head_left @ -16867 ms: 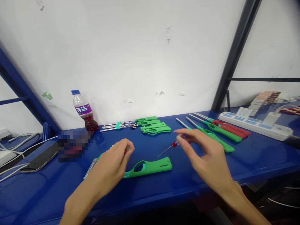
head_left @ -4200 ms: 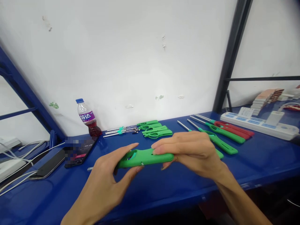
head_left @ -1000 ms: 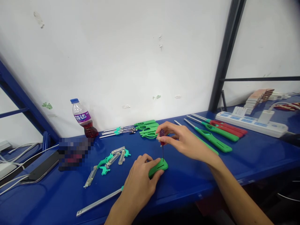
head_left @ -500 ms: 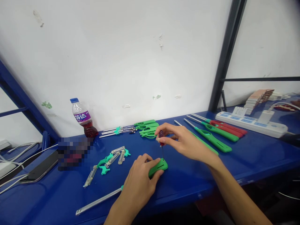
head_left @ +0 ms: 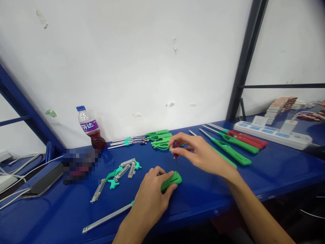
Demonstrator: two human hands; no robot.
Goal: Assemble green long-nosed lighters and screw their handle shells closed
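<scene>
My left hand (head_left: 153, 189) is closed around a green long-necked lighter (head_left: 175, 179), pressing it against the blue table; its metal barrel (head_left: 109, 217) points to the lower left. Between the fingertips of my right hand (head_left: 196, 150) is a small screwdriver (head_left: 175, 149) with a dark red handle. The screwdriver stands nearly upright, and its thin shaft meets the end of the lighter's handle by a small hole. Left of my hands lie clear fuel tanks (head_left: 122, 172) and teal plastic triggers (head_left: 113, 184). The middle of the lighter is hidden under my left hand.
Green handle shells (head_left: 158, 136) and metal barrels with wires (head_left: 127, 141) lie near the wall. Green lighters (head_left: 233, 154) and red ones (head_left: 247, 138) rest at the right, before a white power strip (head_left: 273, 135). A drink bottle (head_left: 90, 127) and a phone (head_left: 42, 179) are at the left.
Very little differs. The fingers of my right hand have shifted slightly on the screwdriver handle; the lighter and my left hand stay in place.
</scene>
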